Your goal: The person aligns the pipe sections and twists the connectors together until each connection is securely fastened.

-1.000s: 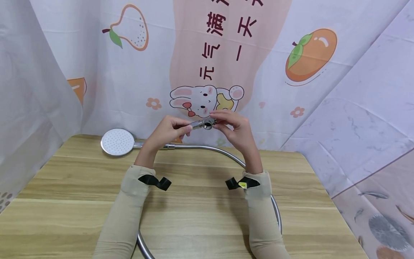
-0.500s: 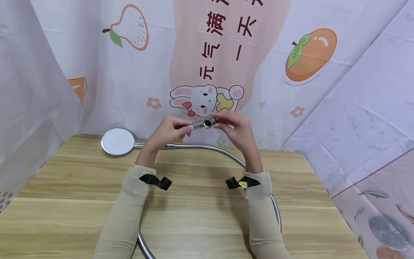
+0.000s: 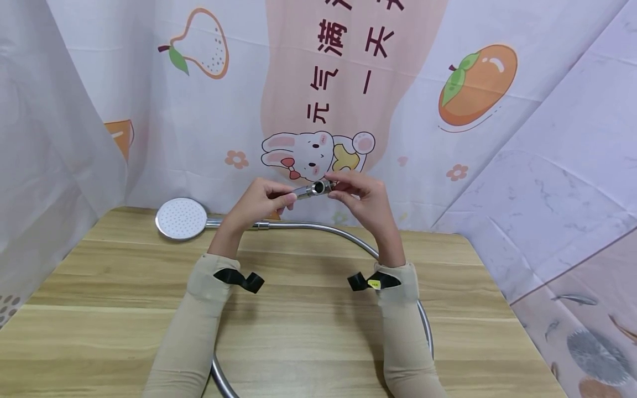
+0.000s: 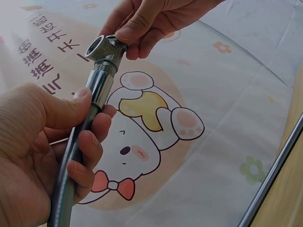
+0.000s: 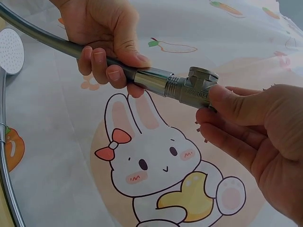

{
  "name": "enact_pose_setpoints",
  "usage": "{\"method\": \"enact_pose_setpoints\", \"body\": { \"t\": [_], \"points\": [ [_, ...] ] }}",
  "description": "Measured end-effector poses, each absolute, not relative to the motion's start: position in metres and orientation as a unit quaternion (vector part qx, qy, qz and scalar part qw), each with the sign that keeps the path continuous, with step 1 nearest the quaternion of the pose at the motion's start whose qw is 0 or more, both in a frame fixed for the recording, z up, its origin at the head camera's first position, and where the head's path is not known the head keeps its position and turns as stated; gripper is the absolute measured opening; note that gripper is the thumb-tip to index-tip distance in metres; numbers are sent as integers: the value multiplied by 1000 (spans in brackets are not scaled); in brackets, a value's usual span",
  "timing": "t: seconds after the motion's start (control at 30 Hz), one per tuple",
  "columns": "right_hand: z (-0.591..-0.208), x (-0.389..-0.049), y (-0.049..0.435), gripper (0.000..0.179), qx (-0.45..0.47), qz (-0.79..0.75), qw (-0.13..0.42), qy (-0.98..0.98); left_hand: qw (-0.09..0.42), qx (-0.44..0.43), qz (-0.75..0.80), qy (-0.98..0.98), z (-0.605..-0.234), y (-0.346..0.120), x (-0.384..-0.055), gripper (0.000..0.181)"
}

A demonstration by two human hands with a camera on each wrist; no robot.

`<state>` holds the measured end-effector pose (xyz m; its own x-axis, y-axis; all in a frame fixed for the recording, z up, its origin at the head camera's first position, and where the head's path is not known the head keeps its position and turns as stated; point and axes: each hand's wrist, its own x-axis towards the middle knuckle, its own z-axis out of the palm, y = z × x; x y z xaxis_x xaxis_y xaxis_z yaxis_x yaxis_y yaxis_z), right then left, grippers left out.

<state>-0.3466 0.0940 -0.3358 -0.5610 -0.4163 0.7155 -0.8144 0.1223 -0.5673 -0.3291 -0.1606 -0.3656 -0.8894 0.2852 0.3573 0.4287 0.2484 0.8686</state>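
Observation:
Around the end of a grey shower hose (image 4: 66, 175), just below its chrome end nut (image 5: 152, 80), the fingers of my left hand (image 3: 256, 203) are curled. My right hand (image 3: 367, 200) pinches a small metal tee fitting (image 5: 195, 90) between thumb and fingers at its far end. Nut and fitting are in line, with a few thread turns showing between them. In the left wrist view, the fitting's round side opening points up and to the left. Both hands hold these parts above the back of the table, in front of the printed curtain.
A round white shower head (image 3: 181, 219) lies at the table's back left, its chrome handle behind my left wrist. From there the hose (image 3: 343, 234) curves along the back and passes under my right forearm. A printed curtain (image 3: 214, 127) hangs behind the wooden table (image 3: 303, 331).
The fitting has turned a little in my right fingers, its round opening swinging upward. My left hand and the hose end stay in place.

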Motion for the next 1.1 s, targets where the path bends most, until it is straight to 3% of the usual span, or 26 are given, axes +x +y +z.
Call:
{"method": "enact_pose_setpoints", "body": {
  "t": [0.33, 0.9, 1.1],
  "points": [
    [-337, -349, 94, 33, 459, 509, 199, -701, 60, -225, -574, -785, -366, -162, -329, 16],
    [-337, -345, 95, 29, 396, 483, 215, -751, 61, -229, -572, -785, -367, -161, -330, 15],
    [-337, -346, 94, 29, 412, 500, 204, -734, 59, -227, -573, -785, -367, -161, -330, 16]
  ]
}}
